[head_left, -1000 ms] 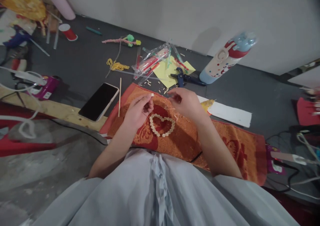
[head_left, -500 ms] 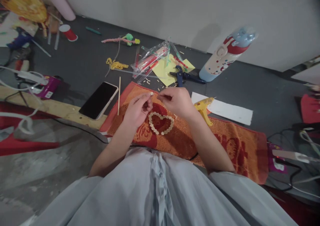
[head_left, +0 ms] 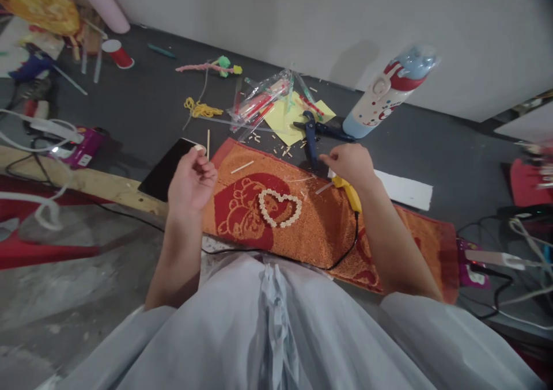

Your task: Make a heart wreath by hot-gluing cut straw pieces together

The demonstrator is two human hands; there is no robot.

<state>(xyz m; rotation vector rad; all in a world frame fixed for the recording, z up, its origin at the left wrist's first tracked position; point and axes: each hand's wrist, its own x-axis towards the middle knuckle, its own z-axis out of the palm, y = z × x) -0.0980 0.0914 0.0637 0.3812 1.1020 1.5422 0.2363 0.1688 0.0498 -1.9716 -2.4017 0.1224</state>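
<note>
My left hand is raised over the phone, its fingertips pinched on a small pale piece. To the right, my right hand is closed just above the yellow glue gun; whatever its fingertips hold, if anything, is too small to make out. Those fingertips are close to the handle of the dark blue cutters. Between my hands, a heart outline of small pale wooden pieces lies on the orange and red towel. Its bottom point shows a small gap.
Pale sticks and scattered cut bits lie around the towel's far edge. Behind are yellow paper, plastic-wrapped sticks and a tall bottle. A black cord runs from the glue gun along the near edge.
My hands have moved apart, the left going left over the phone with the pale piece, the right going right toward the glue gun. The heart outline stays in place.
</note>
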